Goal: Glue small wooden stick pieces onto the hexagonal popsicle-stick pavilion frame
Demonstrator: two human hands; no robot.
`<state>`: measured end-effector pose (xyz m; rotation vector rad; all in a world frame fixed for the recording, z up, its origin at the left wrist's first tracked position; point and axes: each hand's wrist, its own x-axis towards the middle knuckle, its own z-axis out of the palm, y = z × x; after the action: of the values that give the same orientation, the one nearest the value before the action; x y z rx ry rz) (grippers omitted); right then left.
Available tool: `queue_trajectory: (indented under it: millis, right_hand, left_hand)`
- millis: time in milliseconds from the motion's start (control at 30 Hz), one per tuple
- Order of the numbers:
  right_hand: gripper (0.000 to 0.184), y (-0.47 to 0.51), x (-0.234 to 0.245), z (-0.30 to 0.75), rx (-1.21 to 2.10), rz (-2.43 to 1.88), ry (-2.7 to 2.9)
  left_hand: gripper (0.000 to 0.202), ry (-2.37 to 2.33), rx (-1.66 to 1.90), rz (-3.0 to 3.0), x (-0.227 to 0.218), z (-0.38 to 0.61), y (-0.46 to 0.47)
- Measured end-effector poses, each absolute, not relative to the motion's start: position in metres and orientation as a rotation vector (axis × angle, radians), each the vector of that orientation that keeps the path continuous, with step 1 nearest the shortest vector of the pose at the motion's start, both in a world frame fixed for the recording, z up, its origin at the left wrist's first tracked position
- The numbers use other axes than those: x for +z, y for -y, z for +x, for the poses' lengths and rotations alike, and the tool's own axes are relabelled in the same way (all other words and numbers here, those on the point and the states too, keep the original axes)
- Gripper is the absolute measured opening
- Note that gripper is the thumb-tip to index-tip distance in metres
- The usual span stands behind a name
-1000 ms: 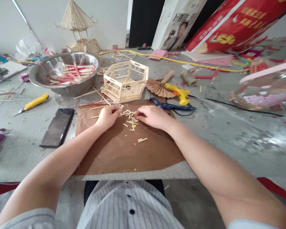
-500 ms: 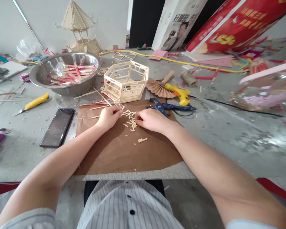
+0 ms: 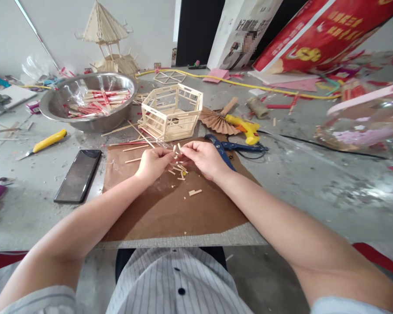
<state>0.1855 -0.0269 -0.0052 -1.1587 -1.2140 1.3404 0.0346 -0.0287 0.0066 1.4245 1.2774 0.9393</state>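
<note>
My left hand point(image 3: 155, 164) is closed in a pinch on short wooden stick pieces point(image 3: 174, 149). Close beside it, my right hand point(image 3: 201, 158) pinches another short wooden stick piece point(image 3: 179, 147), its fingertips almost meeting the left ones. Below the fingers lies a loose pile of cut stick pieces point(image 3: 180, 170) on a brown sheet point(image 3: 170, 213), partly hidden by the hands. A few pieces point(image 3: 195, 192) lie apart, nearer to me. Just beyond the hands stands a hexagonal stick frame point(image 3: 165, 124) with open railing sides.
Left are a phone point(image 3: 77, 176), a yellow craft knife point(image 3: 49, 140) and a steel bowl point(image 3: 88, 124) of sticks. Right are blue cutters point(image 3: 222, 152), a yellow glue gun point(image 3: 249, 131) with a cord and a paper fan point(image 3: 218, 121). A stick pavilion point(image 3: 105, 28) stands behind.
My right hand has lifted from the pile and moved left to my left hand, now with a stick piece between its fingers.
</note>
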Motion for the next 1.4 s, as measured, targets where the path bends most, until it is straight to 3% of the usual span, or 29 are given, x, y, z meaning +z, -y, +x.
queue_trajectory:
  millis: [400,900,1400]
  right_hand:
    - [0.035,0.034,-0.010,0.173,1.360,-1.025,1.094]
    - [0.029,0.032,-0.009,0.176,1.402,-1.053,1.090]
    - [0.031,0.032,-0.006,0.178,1.461,-1.069,1.125]
  left_hand:
    - [0.015,-1.186,0.968,1.191,0.013,0.040,0.035]
    - [0.026,-1.256,0.931,1.686,0.002,0.031,0.027]
    - [0.025,-1.299,0.911,1.805,0.003,0.029,0.027]
